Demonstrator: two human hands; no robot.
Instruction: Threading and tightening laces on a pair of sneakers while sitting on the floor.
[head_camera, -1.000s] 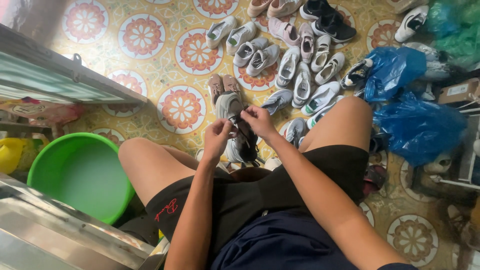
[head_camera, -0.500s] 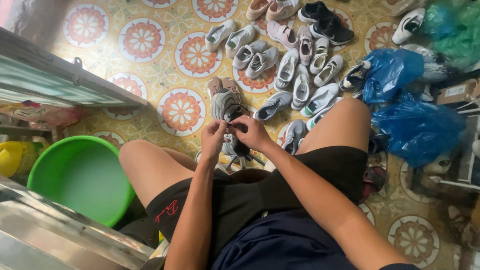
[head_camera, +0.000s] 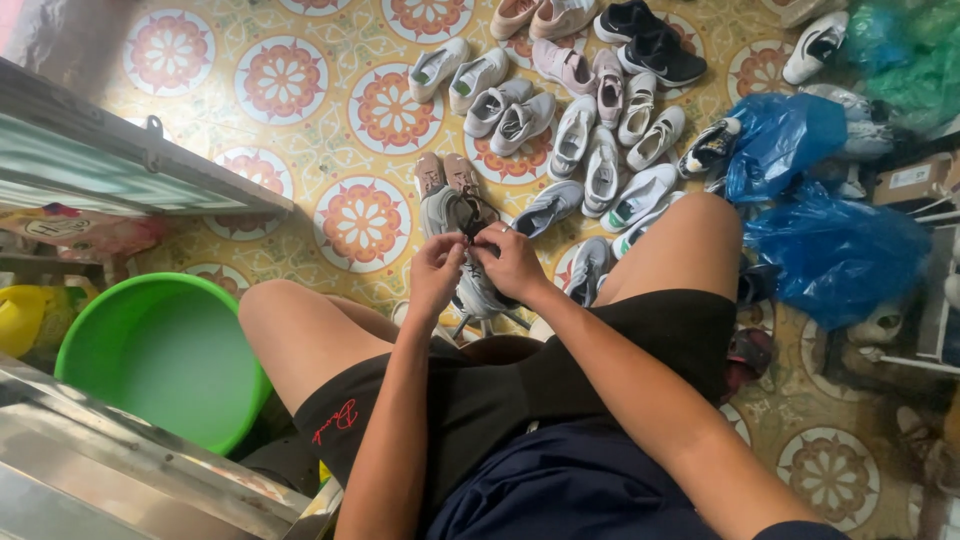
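Seated position, knees apart, grey sneaker (head_camera: 455, 215) held up between the knees over the patterned tile floor (head_camera: 300, 150), toe pointing far, heel end hidden behind the hands. Left hand (head_camera: 436, 272) and right hand (head_camera: 512, 262) brought close together at the shoe's throat, fingertips pinched on what appears to be the dark lace (head_camera: 478, 218); both closed on it, though the exact pinch is partly hidden by the knuckles. Step in hand, judged from the hand position: working the lace at the eyelets, whether threading or loosening not determinable. Next move likely calls for a fine pull with one hand while the other steadies the shoe, keeping tension even so the lace does not slip from the fingertips. Beyond the hands, far side: many sneakers (head_camera: 600, 150) set in pairs and rows, mostly white and grey, some pink, two black at the far edge. Right: blue plastic bags (head_camera: 830, 250), one partly covering shoes. Near left: green plastic basin (head_camera: 150, 350), seemingly without contents, beside a metal surface (head_camera: 120, 470). Far left: metal-framed shelf edge (head_camera: 120, 160).
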